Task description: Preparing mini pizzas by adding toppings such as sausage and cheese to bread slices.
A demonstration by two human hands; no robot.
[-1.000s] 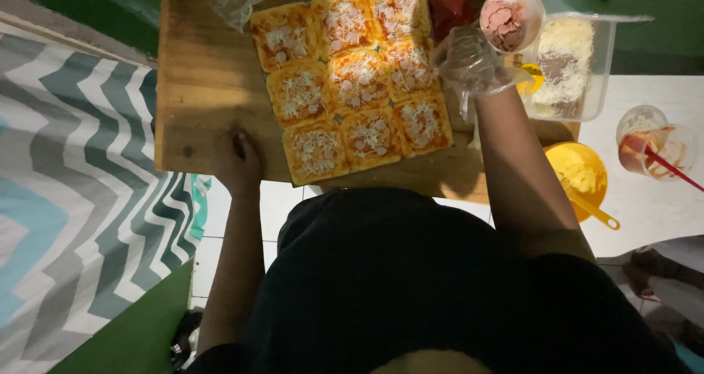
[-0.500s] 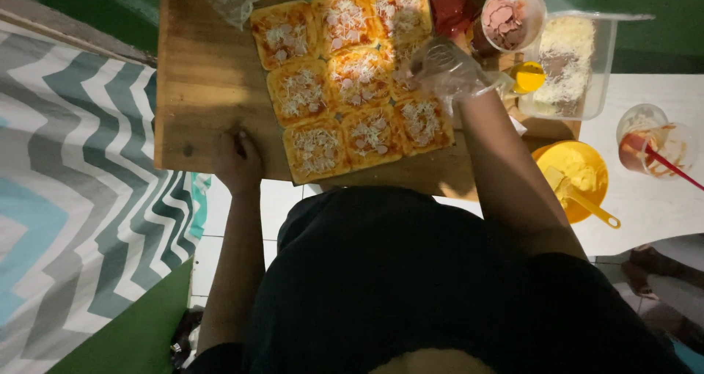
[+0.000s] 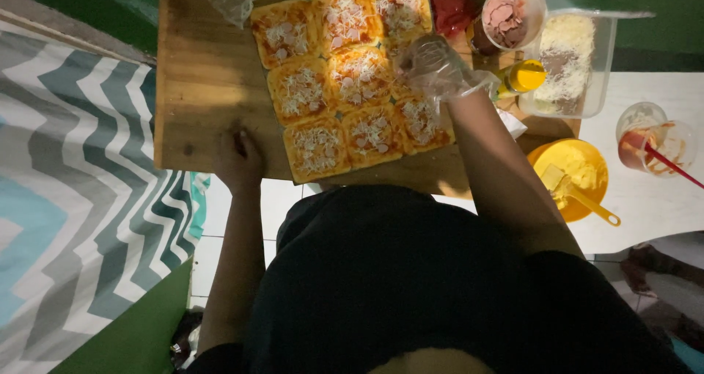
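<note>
Fingers of the gloved right hand point(image 3: 434, 67) bunch loosely, tips down, over the topped bread slices point(image 3: 350, 77); whether they pinch anything cannot be told.

Nearest the person, the bare left hand point(image 3: 239, 156) rests with fingers pressed flat on the front edge of the wooden board point(image 3: 198, 73). Nine square slices lie on that board in a three-by-three block, touching one another, each spread with red sauce and scattered with grated cheese and pink meat bits. The right hand, in a clear plastic glove, hovers above the slices of the right column. To the right sit a yellow bowl point(image 3: 579, 170) with a yellow scraper and a small cup of red sauce point(image 3: 649, 139). Farther back stand a yellow-capped bottle point(image 3: 522, 77), a clear tub of grated cheese point(image 3: 568, 62) and a round tub of sliced meat point(image 3: 511, 11).
</note>
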